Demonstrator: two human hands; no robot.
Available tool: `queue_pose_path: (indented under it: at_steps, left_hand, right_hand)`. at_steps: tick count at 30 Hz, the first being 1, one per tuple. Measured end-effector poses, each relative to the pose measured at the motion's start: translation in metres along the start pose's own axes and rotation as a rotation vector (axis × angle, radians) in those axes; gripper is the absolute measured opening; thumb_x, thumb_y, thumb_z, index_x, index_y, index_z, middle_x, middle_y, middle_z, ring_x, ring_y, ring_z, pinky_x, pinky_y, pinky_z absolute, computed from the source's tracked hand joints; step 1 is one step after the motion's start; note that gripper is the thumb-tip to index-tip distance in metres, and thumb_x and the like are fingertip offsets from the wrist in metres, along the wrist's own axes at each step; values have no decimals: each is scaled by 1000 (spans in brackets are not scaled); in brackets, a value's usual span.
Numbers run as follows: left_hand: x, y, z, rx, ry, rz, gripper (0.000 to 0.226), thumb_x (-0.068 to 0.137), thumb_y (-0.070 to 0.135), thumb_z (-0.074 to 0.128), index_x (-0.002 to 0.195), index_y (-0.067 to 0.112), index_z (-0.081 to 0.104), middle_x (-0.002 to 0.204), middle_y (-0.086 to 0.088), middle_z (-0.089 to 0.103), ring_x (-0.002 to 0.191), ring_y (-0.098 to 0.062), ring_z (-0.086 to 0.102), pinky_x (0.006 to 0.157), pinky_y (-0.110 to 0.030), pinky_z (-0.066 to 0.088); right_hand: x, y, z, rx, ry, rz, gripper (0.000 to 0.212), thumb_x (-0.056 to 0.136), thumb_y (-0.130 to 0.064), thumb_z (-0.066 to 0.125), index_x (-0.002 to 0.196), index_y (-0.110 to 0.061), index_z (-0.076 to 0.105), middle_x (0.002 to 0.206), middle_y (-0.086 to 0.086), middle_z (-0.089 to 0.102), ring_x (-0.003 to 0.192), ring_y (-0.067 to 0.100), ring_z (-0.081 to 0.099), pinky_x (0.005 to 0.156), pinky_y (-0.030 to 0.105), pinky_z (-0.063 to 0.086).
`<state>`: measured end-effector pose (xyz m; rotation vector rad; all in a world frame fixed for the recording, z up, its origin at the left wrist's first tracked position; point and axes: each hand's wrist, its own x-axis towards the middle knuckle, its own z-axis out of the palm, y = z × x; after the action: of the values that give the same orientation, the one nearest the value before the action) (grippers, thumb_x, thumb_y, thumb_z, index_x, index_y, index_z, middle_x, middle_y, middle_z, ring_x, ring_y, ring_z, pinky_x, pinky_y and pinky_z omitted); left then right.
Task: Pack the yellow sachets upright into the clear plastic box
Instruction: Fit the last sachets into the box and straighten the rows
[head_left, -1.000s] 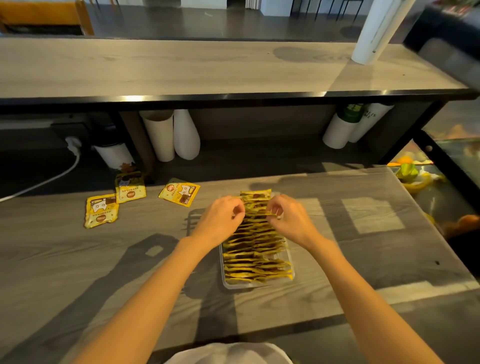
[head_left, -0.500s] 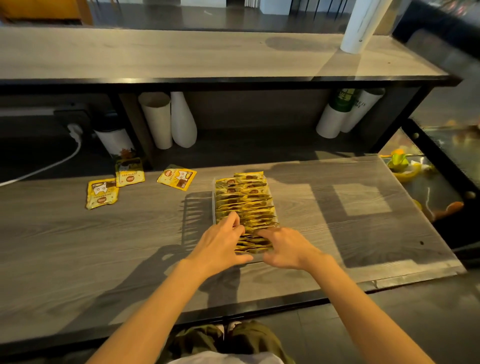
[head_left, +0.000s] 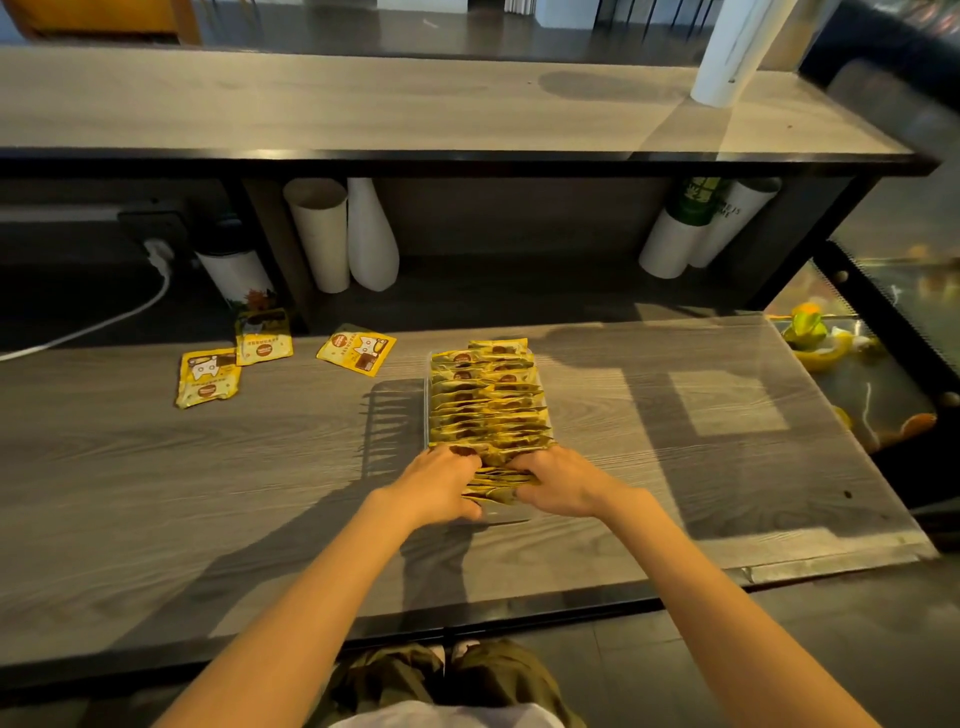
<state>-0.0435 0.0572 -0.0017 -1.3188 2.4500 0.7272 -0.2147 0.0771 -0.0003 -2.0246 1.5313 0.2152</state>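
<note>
Left hand (head_left: 435, 486) and right hand (head_left: 563, 486) (palms down, fingers curled) grip the nearest yellow foil sachets (head_left: 488, 415) in the clear plastic box (head_left: 506, 515).

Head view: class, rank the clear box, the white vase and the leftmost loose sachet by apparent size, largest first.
1. box
2. vase, though it stands farther back
3. sachet

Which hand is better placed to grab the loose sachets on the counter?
Left. The loose sachets lie left of the box, nearer the left hand; the right hand would likely cross it.
</note>
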Motion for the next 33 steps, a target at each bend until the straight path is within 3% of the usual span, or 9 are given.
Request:
queue_pose_path:
  at_steps: [7, 14, 17, 21, 23, 26, 30, 33]
  left_hand:
    - [3, -1, -15, -149, -96, -16, 44, 91, 35, 55, 128, 12, 48, 134, -9, 51, 121, -26, 48, 99, -37, 43]
    - [2, -2, -2, 78, -100, 5, 46, 94, 44, 43, 127, 12, 44, 129, -9, 55, 121, -26, 48, 102, -34, 30]
    - [-4, -1, 2, -3, -12, 2, 47, 92, 43, 49, 127, 12, 45, 127, -7, 56, 120, -25, 48, 101, -32, 32]
    - [-12, 1, -4, -245, 155, -8, 37, 86, 43, 57, 113, 18, 61, 106, -2, 66, 97, -20, 61, 80, -32, 51]
    - [-14, 2, -10, -231, 288, -22, 33, 88, 43, 54, 107, 18, 63, 101, 0, 65, 93, -18, 61, 78, -33, 52]
    - [-11, 1, -16, -167, 420, -32, 24, 93, 28, 51, 111, 15, 60, 111, 0, 58, 106, -16, 54, 82, -29, 47]
    - [-4, 0, -15, -85, 306, -75, 28, 94, 21, 51, 122, 16, 56, 123, -3, 58, 113, -22, 55, 91, -37, 48]
    - [2, -1, -16, -41, 247, -95, 33, 93, 20, 54, 126, 14, 55, 123, -8, 60, 112, -28, 58, 91, -41, 49]
  right_hand:
    - [-1, 2, -11, 95, 1, -2, 25, 91, -17, 47, 105, -4, 63, 111, 15, 64, 102, 30, 56, 80, 34, 42]
    - [-1, -4, -2, -7, -25, 40, 33, 95, -25, 38, 116, -8, 57, 123, 14, 59, 111, 30, 53, 94, 36, 41]
    - [-4, -4, 1, -16, -14, 35, 35, 93, -31, 39, 118, -12, 55, 125, 11, 59, 111, 29, 54, 96, 36, 42]
    - [-12, -3, -4, 64, 101, 18, 40, 80, -39, 42, 102, -14, 65, 103, 10, 68, 89, 27, 60, 78, 35, 50]
    - [-16, -2, -8, 71, 243, 12, 36, 79, -33, 44, 96, -12, 67, 94, 10, 70, 84, 26, 61, 72, 33, 47]
    - [-18, 1, -12, 17, 452, -1, 23, 87, -16, 51, 105, -8, 64, 105, 7, 66, 97, 23, 59, 74, 30, 44]
    - [-11, 6, -10, -95, 380, -64, 35, 90, -14, 51, 125, -12, 56, 124, 5, 56, 116, 22, 51, 88, 34, 47]
    - [-7, 7, -11, -124, 366, -55, 38, 90, -13, 52, 128, -13, 54, 125, 6, 54, 117, 25, 51, 88, 37, 49]
